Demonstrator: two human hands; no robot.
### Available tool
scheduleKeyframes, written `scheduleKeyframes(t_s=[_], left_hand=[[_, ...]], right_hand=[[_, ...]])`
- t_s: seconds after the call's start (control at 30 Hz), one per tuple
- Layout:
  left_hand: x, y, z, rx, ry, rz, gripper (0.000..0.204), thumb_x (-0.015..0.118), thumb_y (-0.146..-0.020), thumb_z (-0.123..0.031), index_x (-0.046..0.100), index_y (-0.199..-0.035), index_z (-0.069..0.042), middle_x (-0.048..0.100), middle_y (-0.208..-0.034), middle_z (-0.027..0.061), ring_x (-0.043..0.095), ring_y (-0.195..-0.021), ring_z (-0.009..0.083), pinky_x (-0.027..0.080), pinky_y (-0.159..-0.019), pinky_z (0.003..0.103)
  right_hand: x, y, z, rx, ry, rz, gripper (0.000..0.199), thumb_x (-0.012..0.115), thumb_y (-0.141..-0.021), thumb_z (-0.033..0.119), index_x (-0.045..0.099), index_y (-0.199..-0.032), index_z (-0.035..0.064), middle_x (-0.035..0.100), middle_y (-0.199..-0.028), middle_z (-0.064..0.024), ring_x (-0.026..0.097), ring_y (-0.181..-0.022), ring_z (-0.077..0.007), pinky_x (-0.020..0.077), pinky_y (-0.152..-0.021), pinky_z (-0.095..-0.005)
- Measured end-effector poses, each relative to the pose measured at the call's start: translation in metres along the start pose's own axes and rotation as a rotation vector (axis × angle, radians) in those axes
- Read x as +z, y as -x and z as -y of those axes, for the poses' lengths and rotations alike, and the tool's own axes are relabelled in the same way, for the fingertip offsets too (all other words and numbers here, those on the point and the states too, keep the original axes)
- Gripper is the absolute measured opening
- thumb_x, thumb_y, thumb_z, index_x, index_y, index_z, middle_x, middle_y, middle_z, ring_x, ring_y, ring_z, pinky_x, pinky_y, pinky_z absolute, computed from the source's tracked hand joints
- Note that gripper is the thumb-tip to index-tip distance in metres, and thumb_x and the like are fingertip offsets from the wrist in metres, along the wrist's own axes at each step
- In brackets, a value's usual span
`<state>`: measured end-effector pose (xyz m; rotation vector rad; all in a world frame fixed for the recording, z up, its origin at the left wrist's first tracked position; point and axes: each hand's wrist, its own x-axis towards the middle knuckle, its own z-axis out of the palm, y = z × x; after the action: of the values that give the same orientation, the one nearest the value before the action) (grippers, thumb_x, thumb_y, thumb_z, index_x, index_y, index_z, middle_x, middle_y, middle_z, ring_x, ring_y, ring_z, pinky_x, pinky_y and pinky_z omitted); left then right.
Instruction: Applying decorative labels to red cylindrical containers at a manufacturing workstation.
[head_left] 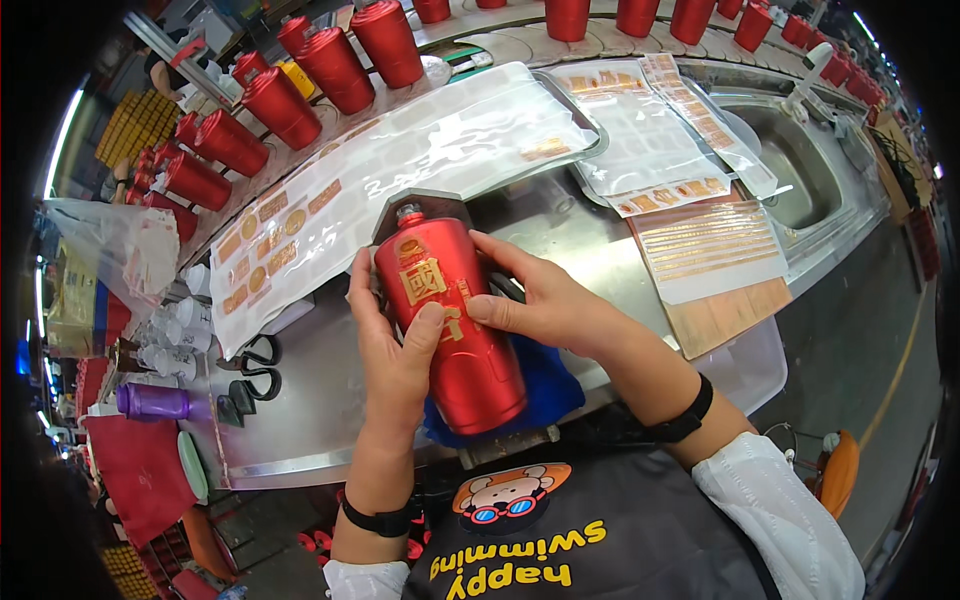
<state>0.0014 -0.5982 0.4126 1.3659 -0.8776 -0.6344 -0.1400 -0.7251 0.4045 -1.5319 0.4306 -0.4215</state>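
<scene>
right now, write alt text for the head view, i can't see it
Two hands hold a red bottle with gold characters over a blue cloth at a metal worktable. Sheets with gold stickers lie beyond it, and more red bottles stand along a conveyor.

The bottle point(465, 350) is before the sticker sheet point(400, 145), left of the sink point(815, 190).

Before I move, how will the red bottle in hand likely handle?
The bottle is probably stiff: no dent shows between left hand and right hand. Its smooth, shiny coat could make it slippery. Its rounded body might roll if released on its side.
</scene>
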Motion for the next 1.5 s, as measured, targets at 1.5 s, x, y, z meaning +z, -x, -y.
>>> scheduleKeyframes(t_s=[1.5], left_hand=[[-0.02, 0.007, -0.012, 0.675, -0.834, 0.026, 0.049, 0.056, -0.092, -0.041, 0.059, -0.125, -0.005, 0.067, -0.108, 0.007, 0.047, -0.12, 0.0309, 0.02, -0.111, 0.051]], right_hand=[[-0.028, -0.024, 0.058, -0.325, 0.404, -0.223, 0.03, 0.068, -0.081, 0.013, 0.061, -0.108, 0.0015, 0.066, -0.088, -0.0079, 0.062, -0.08, -0.0131, 0.05, -0.073, -0.0277]])
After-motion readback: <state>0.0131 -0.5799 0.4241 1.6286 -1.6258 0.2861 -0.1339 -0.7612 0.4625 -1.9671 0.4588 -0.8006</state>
